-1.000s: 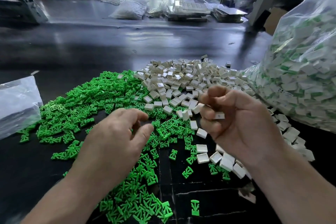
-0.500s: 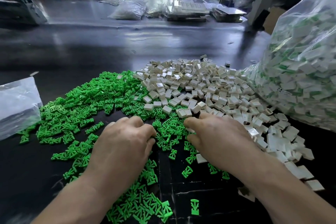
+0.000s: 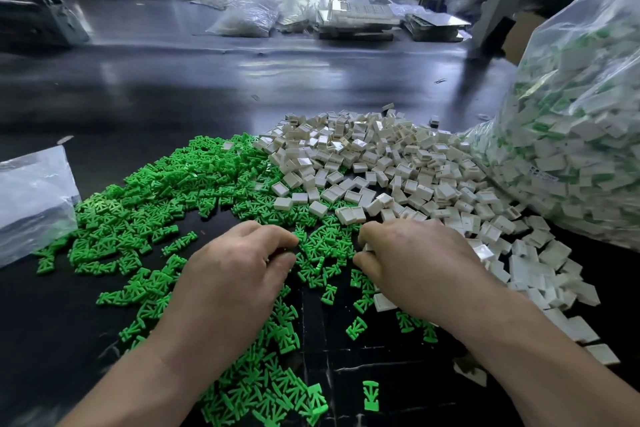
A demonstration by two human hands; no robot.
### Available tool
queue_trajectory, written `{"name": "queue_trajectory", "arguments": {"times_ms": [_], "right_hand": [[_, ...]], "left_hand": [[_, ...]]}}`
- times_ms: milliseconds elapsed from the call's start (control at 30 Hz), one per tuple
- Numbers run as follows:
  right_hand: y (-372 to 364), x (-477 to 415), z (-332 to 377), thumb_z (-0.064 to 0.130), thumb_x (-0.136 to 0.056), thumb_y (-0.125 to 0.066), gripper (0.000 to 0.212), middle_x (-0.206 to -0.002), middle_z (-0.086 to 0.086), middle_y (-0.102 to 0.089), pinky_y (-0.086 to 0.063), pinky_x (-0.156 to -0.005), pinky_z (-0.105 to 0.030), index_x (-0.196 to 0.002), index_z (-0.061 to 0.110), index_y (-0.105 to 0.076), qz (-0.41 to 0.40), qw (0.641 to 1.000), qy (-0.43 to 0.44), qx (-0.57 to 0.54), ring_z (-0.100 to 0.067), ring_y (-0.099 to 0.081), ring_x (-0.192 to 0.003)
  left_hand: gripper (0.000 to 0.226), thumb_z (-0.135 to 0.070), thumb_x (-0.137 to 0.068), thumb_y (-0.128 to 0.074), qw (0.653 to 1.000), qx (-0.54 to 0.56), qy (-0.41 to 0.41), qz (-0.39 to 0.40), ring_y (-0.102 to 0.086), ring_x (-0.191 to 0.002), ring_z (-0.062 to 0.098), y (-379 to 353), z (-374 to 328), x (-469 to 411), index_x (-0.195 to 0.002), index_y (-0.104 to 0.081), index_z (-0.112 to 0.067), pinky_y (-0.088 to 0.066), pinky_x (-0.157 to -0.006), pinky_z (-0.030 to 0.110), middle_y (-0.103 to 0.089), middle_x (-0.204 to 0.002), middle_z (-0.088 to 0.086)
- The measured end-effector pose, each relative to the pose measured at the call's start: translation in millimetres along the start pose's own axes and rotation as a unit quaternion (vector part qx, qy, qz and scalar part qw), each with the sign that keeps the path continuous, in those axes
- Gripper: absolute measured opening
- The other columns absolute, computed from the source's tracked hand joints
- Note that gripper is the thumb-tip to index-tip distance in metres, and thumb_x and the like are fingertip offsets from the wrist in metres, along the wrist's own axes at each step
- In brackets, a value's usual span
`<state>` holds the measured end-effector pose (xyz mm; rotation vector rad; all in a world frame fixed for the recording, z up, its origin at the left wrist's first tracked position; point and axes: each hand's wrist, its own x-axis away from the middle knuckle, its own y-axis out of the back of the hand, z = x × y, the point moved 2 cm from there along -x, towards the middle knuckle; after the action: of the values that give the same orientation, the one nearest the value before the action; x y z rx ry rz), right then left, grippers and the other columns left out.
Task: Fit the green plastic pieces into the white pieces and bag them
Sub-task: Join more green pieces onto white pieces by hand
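A heap of green plastic pieces (image 3: 156,198) spreads over the black table (image 3: 173,104) at left and centre. White square pieces (image 3: 374,163) are piled behind and to the right of it. My left hand (image 3: 239,274) lies knuckles up on the green pieces, fingers curled down with the thumb close to the forefinger; what is under them is hidden. My right hand (image 3: 415,263) sits at the near edge of the white pile, and a bit of a white piece shows between its thumb and forefinger. A big clear bag (image 3: 581,121) of fitted white-and-green pieces bulges at the right.
A flat clear plastic bag (image 3: 31,198) lies at the left edge. Far across the table are more bags (image 3: 242,21), stacked trays (image 3: 356,22) and a grey machine (image 3: 38,17). A single green piece (image 3: 370,395) lies near the front edge.
My right hand, raised a second ago with a white piece, has come down to the edge of the white pile. My left hand has dropped onto the green pieces. Both have barely moved since.
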<state>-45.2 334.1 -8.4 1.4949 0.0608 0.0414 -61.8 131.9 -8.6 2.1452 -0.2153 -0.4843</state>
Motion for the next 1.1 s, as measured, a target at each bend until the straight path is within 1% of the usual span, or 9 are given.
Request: {"name": "queue_trajectory", "arguments": {"times_ms": [133, 233, 333, 400, 533, 633, 700, 867, 1100], "right_hand": [[2, 6, -8, 0.051, -0.100, -0.048, 0.027, -0.074, 0.012, -0.061, -0.048, -0.060, -0.030, -0.104, 0.029, -0.065, -0.052, 0.987, -0.001, -0.154, -0.007, -0.059, -0.068], [2, 8, -5, 0.048, -0.096, -0.059, 0.019, -0.070, 0.010, -0.067, -0.052, -0.055, -0.024, -0.099, 0.035, -0.072, -0.036, 0.937, -0.016, -0.348, -0.007, -0.064, -0.063], [-1, 9, -1, 0.035, -0.096, -0.067, 0.008, -0.063, 0.014, -0.063, -0.041, -0.045, -0.013, -0.098, 0.038, -0.073, 0.039, 0.851, -0.033, -0.523, -0.001, -0.057, -0.051], [0, 9, 1, 0.028, -0.095, -0.069, 0.009, -0.062, 0.011, -0.059, -0.040, -0.045, -0.016, -0.098, 0.034, -0.075, 0.079, 0.789, -0.047, -0.607, -0.003, -0.051, -0.050], [-1, 7, 5, 0.021, -0.100, -0.062, 0.016, -0.070, 0.002, -0.065, -0.038, -0.041, -0.020, -0.092, 0.028, -0.075, 0.082, 0.744, -0.064, -0.660, -0.010, -0.050, -0.048], [-1, 6, 7, 0.015, -0.100, -0.061, 0.011, -0.078, -0.004, -0.072, -0.037, -0.040, -0.020, -0.105, 0.019, -0.070, 0.083, 0.716, -0.063, -0.691, -0.011, -0.050, -0.047], [0, 7, 7, 0.017, -0.101, -0.060, 0.013, -0.087, -0.005, -0.075, -0.038, -0.042, -0.020, -0.113, 0.019, -0.066, 0.078, 0.724, -0.056, -0.683, -0.011, -0.051, -0.047], [2, 7, 5, 0.029, -0.104, -0.055, 0.022, -0.089, -0.012, -0.075, -0.037, -0.041, -0.022, -0.093, 0.024, -0.073, 0.055, 0.742, -0.046, -0.667, -0.013, -0.050, -0.047], [8, 8, 12, 0.015, -0.086, -0.067, 0.011, -0.078, -0.010, -0.061, -0.032, -0.038, -0.021, -0.094, 0.017, -0.074, 0.114, 0.553, 0.000, -0.826, -0.012, -0.047, -0.045]], "left_hand": [[0.013, -0.026, -0.087, -0.070, 0.987, 0.148, 0.059, -0.006, -0.063, -0.084, -0.006, 1, 3, 0, -0.095, -0.074, -0.036, -0.046, -0.067, 0.004, -0.070, -0.083, -0.021], [0.013, -0.029, -0.086, -0.069, 0.955, 0.280, 0.094, 0.021, -0.068, -0.073, 0.003, 0, 3, -1, -0.089, -0.071, -0.041, -0.052, -0.063, 0.012, -0.073, -0.080, -0.012], [0.008, -0.035, -0.082, -0.066, 0.913, 0.389, 0.117, 0.034, -0.070, -0.069, 0.011, -2, 1, -3, -0.088, -0.071, -0.036, -0.052, -0.057, 0.018, -0.074, -0.080, -0.001], [0.016, -0.040, -0.076, -0.066, 0.890, 0.436, 0.126, 0.040, -0.071, -0.070, 0.016, -4, 3, -3, -0.086, -0.073, -0.031, -0.053, -0.055, 0.021, -0.074, -0.081, 0.003], [0.023, -0.038, -0.067, -0.076, 0.844, 0.515, 0.138, 0.049, -0.072, -0.075, 0.024, -5, 5, -4, -0.085, -0.074, -0.024, -0.053, -0.056, 0.023, -0.074, -0.087, 0.012], [0.020, -0.033, -0.064, -0.077, 0.819, 0.553, 0.143, 0.048, -0.073, -0.076, 0.025, -5, 3, -5, -0.081, -0.075, -0.024, -0.053, -0.056, 0.022, -0.074, -0.091, 0.016], [0.016, -0.031, -0.064, -0.077, 0.802, 0.577, 0.148, 0.044, -0.073, -0.075, 0.025, -5, 1, -7, -0.078, -0.074, -0.024, -0.054, -0.054, 0.023, -0.074, -0.093, 0.018], [0.023, -0.023, -0.069, -0.072, 0.781, 0.601, 0.168, 0.036, -0.073, -0.072, 0.028, -6, -1, -6, -0.088, -0.066, -0.013, -0.053, -0.049, 0.025, -0.074, -0.093, 0.022], [0.018, -0.018, -0.069, -0.081, 0.792, 0.595, 0.135, 0.022, -0.070, -0.067, 0.025, -4, -6, -3, -0.085, -0.074, -0.022, -0.052, -0.050, 0.026, -0.071, -0.084, 0.017]]}}
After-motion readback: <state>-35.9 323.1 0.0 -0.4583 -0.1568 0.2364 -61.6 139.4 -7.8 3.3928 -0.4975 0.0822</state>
